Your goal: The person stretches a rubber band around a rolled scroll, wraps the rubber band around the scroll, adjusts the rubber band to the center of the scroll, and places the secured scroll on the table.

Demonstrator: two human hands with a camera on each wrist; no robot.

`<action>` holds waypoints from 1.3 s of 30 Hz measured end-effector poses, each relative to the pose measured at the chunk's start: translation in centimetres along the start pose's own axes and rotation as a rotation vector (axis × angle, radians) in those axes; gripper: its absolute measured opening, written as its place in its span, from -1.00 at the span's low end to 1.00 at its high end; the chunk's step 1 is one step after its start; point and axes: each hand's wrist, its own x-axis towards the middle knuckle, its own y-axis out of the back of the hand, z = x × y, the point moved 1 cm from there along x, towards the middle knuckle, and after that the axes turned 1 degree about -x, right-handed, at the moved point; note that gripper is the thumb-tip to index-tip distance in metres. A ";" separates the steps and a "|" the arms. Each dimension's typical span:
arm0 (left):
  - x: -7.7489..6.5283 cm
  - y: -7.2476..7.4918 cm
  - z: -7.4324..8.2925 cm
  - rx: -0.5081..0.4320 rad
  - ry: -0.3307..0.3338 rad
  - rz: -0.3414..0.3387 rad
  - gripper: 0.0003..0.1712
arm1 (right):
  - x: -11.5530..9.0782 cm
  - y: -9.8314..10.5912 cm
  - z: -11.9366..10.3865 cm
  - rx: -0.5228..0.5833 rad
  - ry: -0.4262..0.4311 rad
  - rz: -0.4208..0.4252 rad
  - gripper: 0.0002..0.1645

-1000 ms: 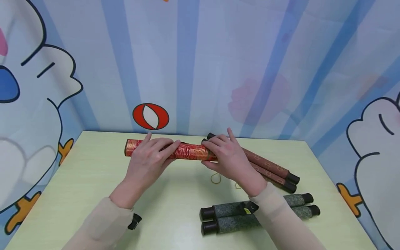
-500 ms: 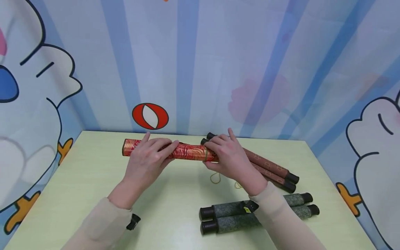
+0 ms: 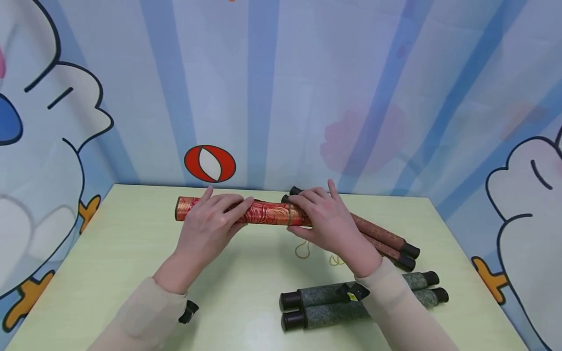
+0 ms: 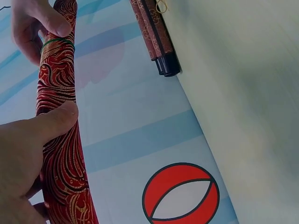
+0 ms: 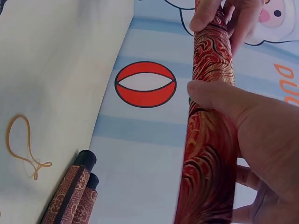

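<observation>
A long red tube-shaped roll (image 3: 268, 213) with a swirling gold pattern is held level above the table by both hands. My left hand (image 3: 208, 226) grips it near its left end, thumb along the near side and fingers over the top. Further right, my right hand (image 3: 329, 222) holds it with the thumb below and fingers over it, hiding its right end in the head view. A thin green band (image 4: 58, 41) circles the roll beside the right hand's thumb. In the right wrist view, the roll (image 5: 210, 154) runs on past that hand.
Two brown patterned scrolls (image 3: 379, 230) with black end caps lie behind the right hand. Nearer, two grey-green scrolls (image 3: 329, 312) lie side by side, partly under the right sleeve. A yellow cord loop (image 3: 303, 251) lies on the pale table (image 3: 246, 302). A printed curtain (image 3: 219, 97) stands behind.
My right hand has slid slightly right along the roll, showing more of the green band. The left hand keeps its grip; the scrolls on the table stay put.
</observation>
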 end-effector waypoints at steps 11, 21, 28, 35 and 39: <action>0.1 0.1 0.4 0.006 -0.009 0.035 -0.33 | 0.8 -0.4 -0.9 0.023 0.079 0.077 -0.42; 0.0 0.1 0.2 0.001 0.010 -0.001 -0.32 | -0.1 0.2 -0.3 -0.023 -0.016 -0.031 -0.21; 0.0 -0.1 0.1 -0.004 -0.005 0.016 -0.32 | 0.2 -0.1 -0.1 -0.019 0.045 0.065 -0.40; 0.1 0.0 0.2 0.008 0.003 0.020 -0.31 | 0.8 -0.4 -0.7 -0.011 0.077 0.118 -0.45; 0.0 0.0 0.3 0.007 0.011 0.017 -0.31 | 1.1 -0.5 -1.0 -0.015 0.078 0.117 -0.45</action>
